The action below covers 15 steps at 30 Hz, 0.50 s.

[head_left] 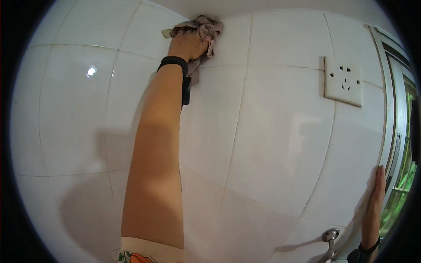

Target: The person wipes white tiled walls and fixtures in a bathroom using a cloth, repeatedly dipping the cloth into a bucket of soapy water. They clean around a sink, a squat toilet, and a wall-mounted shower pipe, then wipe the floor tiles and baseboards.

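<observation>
A crumpled greyish-pink cloth (212, 31) is bunched in my left hand (186, 45), which is raised high and presses it into the corner where the white tiled wall (210, 118) meets the ceiling (280, 5). The fingers are closed around the cloth and partly hidden by it, and one end hangs down behind the wrist. A black band circles that wrist. Far to the right, my right hand (375, 193) rests against the edge of the window frame (386, 118). Its visible fingers are stretched upward and hold nothing that I can see.
A white wall socket (344, 82) sits on the tiles at the upper right, beside the window frame. Low on the right, a round metal fixture (330, 235) sticks out of the wall near my right forearm. Greenery and bars show through the window.
</observation>
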Motion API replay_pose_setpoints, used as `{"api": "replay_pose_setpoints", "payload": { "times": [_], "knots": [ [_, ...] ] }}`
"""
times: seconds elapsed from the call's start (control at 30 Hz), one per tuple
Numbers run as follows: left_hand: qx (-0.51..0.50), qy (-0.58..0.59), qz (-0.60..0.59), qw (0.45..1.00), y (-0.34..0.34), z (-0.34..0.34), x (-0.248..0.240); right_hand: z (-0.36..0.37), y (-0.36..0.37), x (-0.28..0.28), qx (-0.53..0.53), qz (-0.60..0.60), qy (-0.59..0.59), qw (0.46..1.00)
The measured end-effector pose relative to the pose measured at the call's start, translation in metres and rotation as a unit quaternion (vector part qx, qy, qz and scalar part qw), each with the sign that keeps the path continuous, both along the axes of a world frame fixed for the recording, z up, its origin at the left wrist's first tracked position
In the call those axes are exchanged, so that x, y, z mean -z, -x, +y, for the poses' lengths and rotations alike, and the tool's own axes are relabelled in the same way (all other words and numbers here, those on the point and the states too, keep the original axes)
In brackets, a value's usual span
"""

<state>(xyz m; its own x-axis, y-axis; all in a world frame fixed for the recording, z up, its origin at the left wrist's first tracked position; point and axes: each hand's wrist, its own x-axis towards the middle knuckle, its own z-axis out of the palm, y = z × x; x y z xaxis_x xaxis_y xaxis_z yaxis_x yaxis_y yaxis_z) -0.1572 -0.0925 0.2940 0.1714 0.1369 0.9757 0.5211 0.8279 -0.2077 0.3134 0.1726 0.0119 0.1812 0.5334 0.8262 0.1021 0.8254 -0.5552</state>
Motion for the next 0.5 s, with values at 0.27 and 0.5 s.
{"api": "replay_pose_setpoints", "payload": {
  "times": [0.27,0.5],
  "knots": [
    [0.014,0.043,-0.135,0.990,0.003,0.027,0.068,0.000,0.007,-0.012,0.040,-0.036,-0.068,0.996],
    [0.250,0.044,-0.167,0.953,-0.063,0.038,0.211,-0.028,0.035,-0.023,-0.142,-0.007,-0.030,0.989]
  ]
}}
